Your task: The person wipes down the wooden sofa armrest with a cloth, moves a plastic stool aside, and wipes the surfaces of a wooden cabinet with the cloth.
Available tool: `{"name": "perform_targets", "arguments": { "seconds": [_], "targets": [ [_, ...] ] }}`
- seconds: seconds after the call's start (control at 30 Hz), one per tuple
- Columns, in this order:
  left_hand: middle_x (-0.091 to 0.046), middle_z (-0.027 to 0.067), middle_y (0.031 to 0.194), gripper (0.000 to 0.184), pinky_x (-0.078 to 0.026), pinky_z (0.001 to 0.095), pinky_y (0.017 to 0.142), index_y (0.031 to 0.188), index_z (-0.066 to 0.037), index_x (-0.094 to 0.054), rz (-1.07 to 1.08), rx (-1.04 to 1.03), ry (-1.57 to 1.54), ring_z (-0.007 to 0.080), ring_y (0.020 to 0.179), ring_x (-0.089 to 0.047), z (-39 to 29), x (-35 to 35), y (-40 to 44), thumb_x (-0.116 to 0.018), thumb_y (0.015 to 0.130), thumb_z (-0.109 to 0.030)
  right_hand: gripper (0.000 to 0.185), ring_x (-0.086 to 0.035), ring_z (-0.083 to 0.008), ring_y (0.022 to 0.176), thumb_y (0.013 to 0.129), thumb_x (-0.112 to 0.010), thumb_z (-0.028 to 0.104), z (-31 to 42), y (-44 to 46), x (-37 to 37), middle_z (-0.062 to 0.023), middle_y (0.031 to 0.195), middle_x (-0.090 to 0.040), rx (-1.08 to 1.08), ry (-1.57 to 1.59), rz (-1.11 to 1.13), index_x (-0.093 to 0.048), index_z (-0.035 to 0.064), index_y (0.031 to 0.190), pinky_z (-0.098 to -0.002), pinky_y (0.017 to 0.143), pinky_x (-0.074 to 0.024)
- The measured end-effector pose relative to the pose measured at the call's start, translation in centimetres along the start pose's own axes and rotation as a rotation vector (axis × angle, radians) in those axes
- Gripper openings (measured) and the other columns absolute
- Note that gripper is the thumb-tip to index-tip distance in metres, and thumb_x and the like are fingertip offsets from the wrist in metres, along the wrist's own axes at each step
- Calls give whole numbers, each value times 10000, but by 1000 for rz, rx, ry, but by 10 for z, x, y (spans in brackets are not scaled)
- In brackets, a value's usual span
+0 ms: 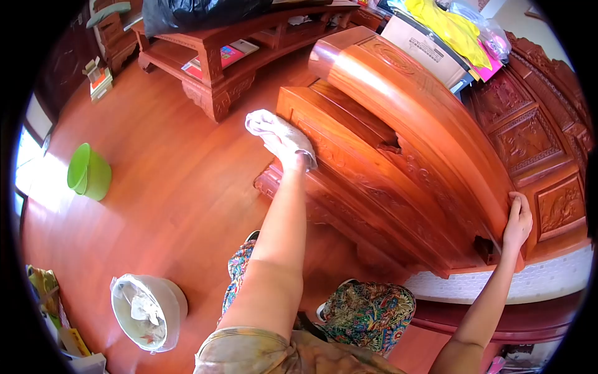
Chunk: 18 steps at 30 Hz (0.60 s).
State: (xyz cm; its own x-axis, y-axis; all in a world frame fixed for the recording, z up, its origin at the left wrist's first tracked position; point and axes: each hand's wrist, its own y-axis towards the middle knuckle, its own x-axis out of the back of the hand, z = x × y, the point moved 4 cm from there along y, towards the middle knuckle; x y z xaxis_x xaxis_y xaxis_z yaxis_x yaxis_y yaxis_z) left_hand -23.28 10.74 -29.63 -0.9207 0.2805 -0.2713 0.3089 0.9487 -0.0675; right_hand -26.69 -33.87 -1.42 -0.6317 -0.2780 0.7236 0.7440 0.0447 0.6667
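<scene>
My left hand is wrapped in a pale, crumpled cleaning cloth, which hides most of its fingers. The cloth presses against the front end of the carved side panel of a reddish-brown wooden sofa. At the far right, my right hand grips the rear end of the sofa's thick, curved armrest, close to the carved backrest. Its fingers are bent and partly hidden against the wood.
A lime-green bucket and a lined white bin with waste in it stand on the wooden floor. A low carved table bears a black plastic bag. Behind the armrest sits a cardboard box under a yellow bag.
</scene>
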Motion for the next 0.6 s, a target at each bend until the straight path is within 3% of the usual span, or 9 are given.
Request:
{"name": "perform_targets", "arguments": {
  "seconds": [0.13,0.17,0.2,0.23,0.3,0.37,0.43,0.53,0.6],
  "targets": [
    [-326,72,1281,538,-288,309,980,1324,-102,-247,57,-259,-248,184,1156,-349,-24,-9,-29,-291,922,-456,279,-595,-263,863,890,-406,225,3,-1,0,-133,895,-628,-23,-10,4,-606,37,938,-339,761,-438],
    [-343,53,1246,510,-305,272,956,1312,-55,-252,7,-240,-359,154,1125,-363,-16,-16,-43,-282,946,-408,278,-595,-264,866,889,-406,224,3,-1,1,-135,897,-627,-41,-19,10,-606,37,939,-341,763,-438],
    [-284,111,1333,532,-247,311,1011,1339,-16,-196,75,-118,-749,221,1205,-318,-35,-20,-68,-272,952,-372,278,-595,-264,866,889,-406,224,4,-1,1,-135,897,-627,-38,-15,5,-606,37,939,-341,763,-438],
    [-224,140,1357,534,-198,318,1028,1343,1,-159,117,-104,-747,245,1238,-251,-32,-24,-84,-289,940,-324,274,-595,-264,866,888,-407,218,3,-1,1,-134,901,-628,-44,-14,2,-607,37,938,-341,765,-439],
    [-104,200,1405,562,-98,331,1063,1351,36,-83,205,-301,-174,293,1304,-115,-19,-23,-117,-323,916,-226,271,-595,-265,867,886,-409,212,4,-1,3,-133,905,-628,-40,-7,-4,-608,36,937,-341,768,-439],
    [-33,228,1431,589,-32,339,1081,1354,58,-42,244,-379,130,317,1338,-37,-26,-20,-128,-344,901,-168,266,-596,-266,866,885,-407,195,2,-2,2,-129,908,-629,10,20,-8,-609,29,932,-338,770,-440],
    [-24,214,1435,599,-26,335,1080,1352,63,-34,227,-383,134,306,1340,-26,-30,-20,-117,-357,898,-158,261,-592,-251,869,883,-407,176,-2,-1,1,-127,912,-628,46,48,-2,-608,15,928,-328,778,-438],
    [-19,187,1441,608,-32,322,1079,1357,51,-11,242,-195,-174,293,1341,-23,-30,-21,-90,-356,909,-175,261,-575,-218,882,884,-411,167,-11,0,0,-124,909,-623,29,84,17,-606,-1,928,-308,799,-426],
    [-11,186,1442,612,-28,322,1080,1359,45,-5,217,-221,-169,290,1342,-15,-32,-22,-80,-351,912,-187,260,-574,-218,880,884,-411,167,-11,0,1,-121,906,-622,32,79,22,-605,-1,926,-308,800,-426]
  ]
}}
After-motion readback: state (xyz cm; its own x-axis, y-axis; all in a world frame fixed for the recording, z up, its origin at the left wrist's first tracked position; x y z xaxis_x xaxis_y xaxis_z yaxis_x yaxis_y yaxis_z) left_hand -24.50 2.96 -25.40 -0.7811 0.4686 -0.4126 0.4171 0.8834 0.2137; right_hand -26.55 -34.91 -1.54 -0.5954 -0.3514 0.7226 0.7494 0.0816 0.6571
